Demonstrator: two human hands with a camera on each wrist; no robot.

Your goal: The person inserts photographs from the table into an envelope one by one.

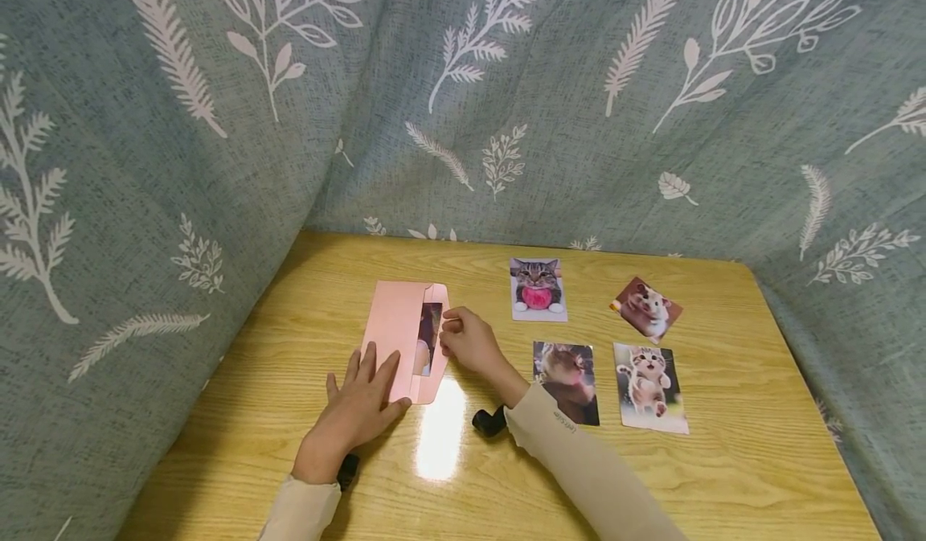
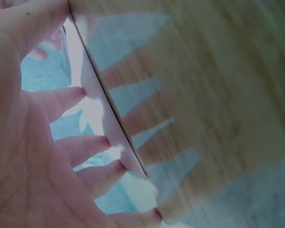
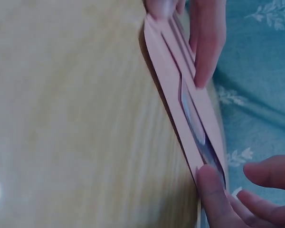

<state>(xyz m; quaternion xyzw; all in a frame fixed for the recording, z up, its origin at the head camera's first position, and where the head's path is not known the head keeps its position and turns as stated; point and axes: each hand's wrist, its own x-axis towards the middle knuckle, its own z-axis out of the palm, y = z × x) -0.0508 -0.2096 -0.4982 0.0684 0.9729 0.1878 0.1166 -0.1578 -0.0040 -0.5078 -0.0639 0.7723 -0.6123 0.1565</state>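
A pink envelope (image 1: 394,316) lies on the table with its flap turned to the right. Partly inside its opening sits a dark photo card (image 1: 428,336), whose picture is mostly hidden. My left hand (image 1: 359,396) rests on the envelope's lower left part, fingers spread; the left wrist view shows the fingertips along it. At the flap's right edge, my right hand (image 1: 472,342) has its fingers curled, and the thumb (image 3: 211,187) appears to pinch the flap beside the card. The exact contact of the other fingertips is partly hidden.
Right of my hands lie a tabby cat photo (image 1: 537,290), a hamster photo (image 1: 645,309), a brown cat photo (image 1: 567,392) partly behind the right sleeve, and a kitten photo (image 1: 651,388). A leaf-patterned curtain (image 1: 535,107) borders the wooden table (image 1: 752,348) at the back and sides.
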